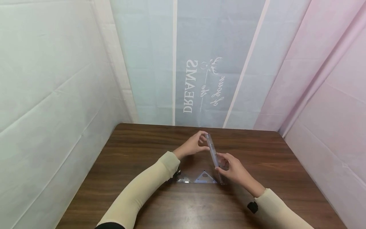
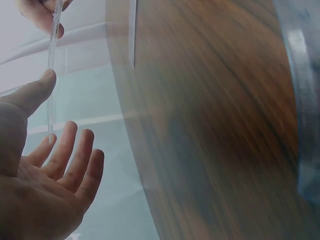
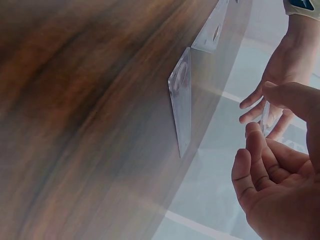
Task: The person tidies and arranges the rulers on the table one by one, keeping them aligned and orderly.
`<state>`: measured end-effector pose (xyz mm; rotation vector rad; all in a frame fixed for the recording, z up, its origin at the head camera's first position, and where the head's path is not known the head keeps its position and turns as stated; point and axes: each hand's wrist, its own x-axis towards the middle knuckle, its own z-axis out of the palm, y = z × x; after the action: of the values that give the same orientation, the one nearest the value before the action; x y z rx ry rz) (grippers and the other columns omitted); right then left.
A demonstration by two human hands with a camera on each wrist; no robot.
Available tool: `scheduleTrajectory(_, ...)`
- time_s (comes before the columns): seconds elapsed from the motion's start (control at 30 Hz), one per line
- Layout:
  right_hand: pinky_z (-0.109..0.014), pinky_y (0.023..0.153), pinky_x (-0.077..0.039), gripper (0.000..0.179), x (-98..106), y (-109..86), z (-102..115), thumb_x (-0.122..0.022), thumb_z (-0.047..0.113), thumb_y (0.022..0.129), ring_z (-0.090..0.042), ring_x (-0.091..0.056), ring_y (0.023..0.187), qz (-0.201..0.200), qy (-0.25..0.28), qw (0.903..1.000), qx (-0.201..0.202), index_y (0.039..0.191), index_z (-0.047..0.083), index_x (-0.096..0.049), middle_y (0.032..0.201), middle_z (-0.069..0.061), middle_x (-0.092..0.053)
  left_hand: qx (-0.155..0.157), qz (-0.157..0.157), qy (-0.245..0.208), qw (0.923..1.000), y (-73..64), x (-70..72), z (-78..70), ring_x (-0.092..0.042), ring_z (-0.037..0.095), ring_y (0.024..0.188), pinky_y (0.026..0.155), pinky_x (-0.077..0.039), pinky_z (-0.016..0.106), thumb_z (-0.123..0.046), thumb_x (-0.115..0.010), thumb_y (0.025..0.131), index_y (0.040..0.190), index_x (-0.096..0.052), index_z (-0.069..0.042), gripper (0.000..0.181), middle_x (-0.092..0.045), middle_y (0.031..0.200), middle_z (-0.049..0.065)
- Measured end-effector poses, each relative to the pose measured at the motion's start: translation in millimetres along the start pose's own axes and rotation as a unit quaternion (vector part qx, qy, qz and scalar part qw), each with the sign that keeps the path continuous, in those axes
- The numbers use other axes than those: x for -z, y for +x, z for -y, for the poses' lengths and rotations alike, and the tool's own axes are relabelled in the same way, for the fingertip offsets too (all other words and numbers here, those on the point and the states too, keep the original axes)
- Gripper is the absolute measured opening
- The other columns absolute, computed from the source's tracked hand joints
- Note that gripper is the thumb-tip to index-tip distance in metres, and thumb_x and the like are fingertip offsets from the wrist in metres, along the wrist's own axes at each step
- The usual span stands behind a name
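A clear plastic ruler (image 1: 212, 149) is held up over the table, slanting away from me. My left hand (image 1: 195, 145) holds its far part, with the thumb (image 2: 42, 87) and a fingertip touching it and the other fingers spread loosely. Nearer to me, my right hand (image 1: 235, 169) pinches the ruler (image 3: 265, 117) between thumb and fingers. On the table below lies a clear triangular set square (image 1: 204, 177) with a round hole. Left of it is another clear piece (image 1: 183, 180), partly hidden by the left sleeve.
The brown wooden table (image 1: 188, 206) has its far edge against a printed curtain (image 1: 151, 79). Pale cloth hangs along both sides. A clear, blurred plastic edge (image 2: 302, 100) stands close at the right of the left wrist view.
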<state>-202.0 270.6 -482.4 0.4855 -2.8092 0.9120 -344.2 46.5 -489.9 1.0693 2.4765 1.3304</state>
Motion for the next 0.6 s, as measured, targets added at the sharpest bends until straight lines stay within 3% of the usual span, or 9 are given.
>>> scheduleTrajectory(0.17,-0.031,0.070,-0.056,0.058,6.5,-8.6,-1.5,-0.090,0.007,0.087,-0.013,-0.062,0.084,0.001,0.000,1.0000,-0.002,0.138,-0.006,-0.065,0.100,-0.002,-0.067,-0.004,0.009,0.022,0.9997,3.1,-5.5,-9.2,-0.067,0.032,0.120,0.103,-0.055,0.036,-0.024,-0.083,0.098,0.152,-0.048,-0.007,0.067,-0.065,0.135,0.019)
scheduleTrajectory(0.33,-0.029,0.070,-0.056,0.058,12.0,-14.8,-2.0,-0.091,0.006,0.086,-0.013,-0.062,0.084,-0.004,0.004,0.9999,-0.015,0.137,-0.005,-0.066,0.099,-0.002,-0.067,0.000,0.007,0.059,0.9983,8.6,-11.4,-15.7,-0.067,0.030,0.121,0.103,-0.054,0.034,-0.030,-0.084,0.097,0.151,-0.051,-0.011,0.066,-0.067,0.134,0.014)
scheduleTrajectory(0.6,-0.029,0.069,-0.056,0.057,16.7,-24.5,-7.3,-0.092,0.005,0.084,-0.011,-0.062,0.083,-0.010,0.002,0.9997,-0.023,0.133,-0.007,-0.067,0.096,-0.001,-0.065,0.011,0.029,0.067,0.9973,15.1,-23.3,-21.7,-0.065,0.024,0.123,0.104,-0.051,0.031,-0.034,-0.084,0.096,0.151,-0.052,-0.012,0.067,-0.066,0.134,0.009)
